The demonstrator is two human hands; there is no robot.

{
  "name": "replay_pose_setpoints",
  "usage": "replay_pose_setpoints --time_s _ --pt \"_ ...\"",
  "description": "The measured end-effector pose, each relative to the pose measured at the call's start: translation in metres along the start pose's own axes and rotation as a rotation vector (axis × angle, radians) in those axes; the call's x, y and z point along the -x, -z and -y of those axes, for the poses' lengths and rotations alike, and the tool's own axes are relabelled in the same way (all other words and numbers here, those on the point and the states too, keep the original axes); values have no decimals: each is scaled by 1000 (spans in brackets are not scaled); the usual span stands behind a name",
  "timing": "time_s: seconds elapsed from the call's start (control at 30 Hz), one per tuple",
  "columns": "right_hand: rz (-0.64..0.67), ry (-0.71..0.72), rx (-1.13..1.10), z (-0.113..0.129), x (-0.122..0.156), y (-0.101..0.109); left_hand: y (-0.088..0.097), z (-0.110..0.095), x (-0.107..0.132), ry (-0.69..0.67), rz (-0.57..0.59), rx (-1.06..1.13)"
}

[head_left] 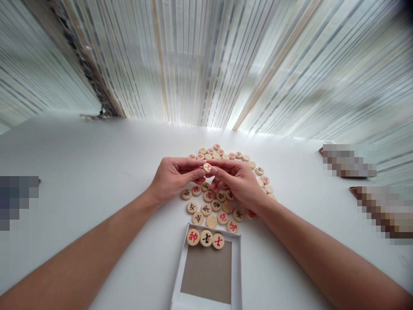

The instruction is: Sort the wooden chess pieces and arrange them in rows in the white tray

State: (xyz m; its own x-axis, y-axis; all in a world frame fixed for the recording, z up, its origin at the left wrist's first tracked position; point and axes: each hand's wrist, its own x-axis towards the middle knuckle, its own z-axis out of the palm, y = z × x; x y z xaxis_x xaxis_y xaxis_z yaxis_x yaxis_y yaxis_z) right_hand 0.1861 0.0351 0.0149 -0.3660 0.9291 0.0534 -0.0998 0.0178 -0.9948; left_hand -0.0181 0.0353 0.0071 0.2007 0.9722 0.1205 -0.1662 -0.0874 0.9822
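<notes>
Between the fingertips of my left hand and my right hand is a round wooden Chinese chess piece with a red character facing up. Both hands pinch it, one from each side, above a spread of loose pieces. Some loose pieces are hidden beneath my fingers. Closer to me stands a shallow white box with a grey-brown bottom. Along its far wall lie three pieces in a row: a red-marked piece, a black-marked piece and another red-marked piece.
Several loose chess pieces lie on the white table, some showing characters, others blank side up. A striped curtain hangs along the far edge. Blurred-out objects lie at the right and left.
</notes>
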Motion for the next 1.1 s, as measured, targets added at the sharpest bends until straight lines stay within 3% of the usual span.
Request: replay_pose_setpoints --time_s 0.73,1.1 --pt "-37 8 -19 -1 0 -3 1 -2 -2 -22 73 -42" --pt "28 -47 -24 2 0 -3 3 4 -1 -27 122 -8"
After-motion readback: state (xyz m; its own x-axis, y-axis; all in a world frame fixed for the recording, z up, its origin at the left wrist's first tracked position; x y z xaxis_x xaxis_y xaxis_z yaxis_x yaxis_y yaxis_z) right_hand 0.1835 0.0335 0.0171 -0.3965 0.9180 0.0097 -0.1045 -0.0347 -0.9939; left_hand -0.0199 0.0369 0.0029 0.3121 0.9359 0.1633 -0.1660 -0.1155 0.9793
